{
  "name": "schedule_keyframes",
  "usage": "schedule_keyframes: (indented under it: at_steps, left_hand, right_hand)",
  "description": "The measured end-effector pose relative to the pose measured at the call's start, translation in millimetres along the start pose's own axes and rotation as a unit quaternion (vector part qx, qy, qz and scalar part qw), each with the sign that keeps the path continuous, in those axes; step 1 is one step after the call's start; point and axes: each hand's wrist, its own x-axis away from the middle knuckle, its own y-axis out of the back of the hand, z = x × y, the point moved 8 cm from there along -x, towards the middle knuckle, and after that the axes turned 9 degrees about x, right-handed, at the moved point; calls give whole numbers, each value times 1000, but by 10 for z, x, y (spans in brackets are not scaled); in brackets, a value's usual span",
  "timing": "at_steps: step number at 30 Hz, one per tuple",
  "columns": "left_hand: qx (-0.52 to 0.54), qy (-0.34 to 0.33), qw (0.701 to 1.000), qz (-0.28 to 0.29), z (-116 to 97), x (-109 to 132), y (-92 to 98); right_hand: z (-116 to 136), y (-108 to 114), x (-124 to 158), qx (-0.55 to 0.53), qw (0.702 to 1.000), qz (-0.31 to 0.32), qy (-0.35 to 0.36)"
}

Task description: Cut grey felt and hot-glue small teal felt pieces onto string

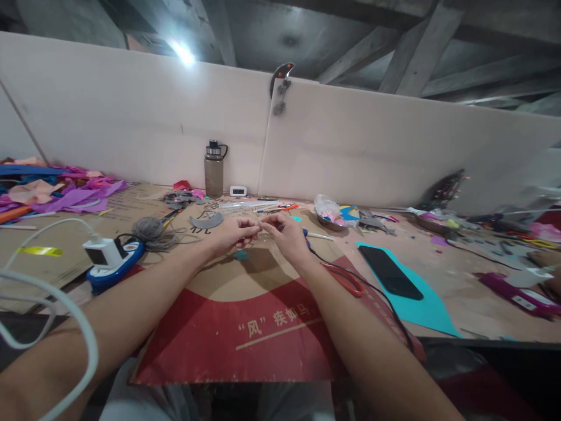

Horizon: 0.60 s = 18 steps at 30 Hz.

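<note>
My left hand (237, 233) and my right hand (287, 235) meet above the red and tan cardboard (280, 336). Both are closed, thumb and fingertips pinched together. Whatever lies between them is too small to make out. A small teal piece (241, 255) rests on the cardboard below my left hand. Just beyond that hand is a grey crescent-shaped piece (207, 220). To its left sits a ball of grey yarn (151, 229). A blue-handled tool (308, 234) with a dark cord lies right beside my right hand.
A water bottle (214, 171) stands by the white partition. At left are a blue power strip (118, 266), a white cable and colourful felt scraps (83, 193). A black phone (390, 272) lies on a turquoise sheet (432, 310). Another person's hand (547, 263) is near a magenta glue gun (517, 295).
</note>
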Motion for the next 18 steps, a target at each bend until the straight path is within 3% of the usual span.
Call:
schedule_keyframes:
  at_steps: [11,18]
  left_hand:
    - [3,15,1000,27,-22,32,-93]
    - [-10,13,999,31,-43,45,-115]
  right_hand:
    - [142,46,17,87,996,-8,32]
    - [74,23,21,48,999,6,-3]
